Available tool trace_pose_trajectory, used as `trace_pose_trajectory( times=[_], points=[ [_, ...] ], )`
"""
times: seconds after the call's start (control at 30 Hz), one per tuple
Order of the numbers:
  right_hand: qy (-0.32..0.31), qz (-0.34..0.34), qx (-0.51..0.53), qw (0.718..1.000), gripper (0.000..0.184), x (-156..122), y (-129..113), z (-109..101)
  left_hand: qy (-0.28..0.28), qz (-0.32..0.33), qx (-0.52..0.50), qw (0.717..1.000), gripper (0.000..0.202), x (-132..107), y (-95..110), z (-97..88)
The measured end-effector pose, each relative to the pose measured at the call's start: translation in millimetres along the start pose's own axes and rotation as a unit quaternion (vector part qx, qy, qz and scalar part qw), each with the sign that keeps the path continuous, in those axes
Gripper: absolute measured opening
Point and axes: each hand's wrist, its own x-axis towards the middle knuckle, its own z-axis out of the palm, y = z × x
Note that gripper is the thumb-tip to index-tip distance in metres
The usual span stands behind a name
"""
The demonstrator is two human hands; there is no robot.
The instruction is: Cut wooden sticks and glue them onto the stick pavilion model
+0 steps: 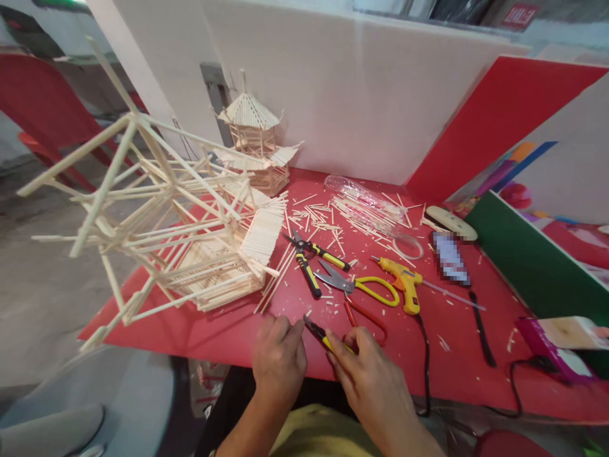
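Note:
My left hand (pixel 280 357) rests at the near edge of the red table (pixel 228 330), fingers curled together toward the tip of small yellow-handled cutters (pixel 320 333). What those fingers pinch, if anything, is too small to name. My right hand (pixel 368 374) grips the cutters' handle, jaws pointing left toward my left fingertips. A large wooden-stick frame model (pixel 181 216) lies tilted on the left of the table, overhanging its edge.
A small stick pagoda (pixel 254 149) stands at the back. Black-yellow pliers (pixel 307 260), yellow scissors (pixel 366 285), a glue gun (pixel 404 282) with cord, a tape ring (pixel 408 246), a phone (pixel 450 259), loose sticks (pixel 333 219) and a plastic bag (pixel 361 200) lie mid-table.

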Motion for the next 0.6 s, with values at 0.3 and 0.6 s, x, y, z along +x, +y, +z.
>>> trace_pose_trajectory(
  times=[0.3,0.6],
  points=[
    [-0.017,0.006,0.027,0.999,0.034,4.8,-5.1,-9.6,0.031,-0.037,-0.048,0.998,0.021,-2.9,-2.7,3.4],
    [0.002,-0.008,0.001,1.000,0.034,9.4,-8.6,-3.1,0.024,-0.024,-0.075,0.997,0.028,-0.4,-1.3,1.4]
  ],
)
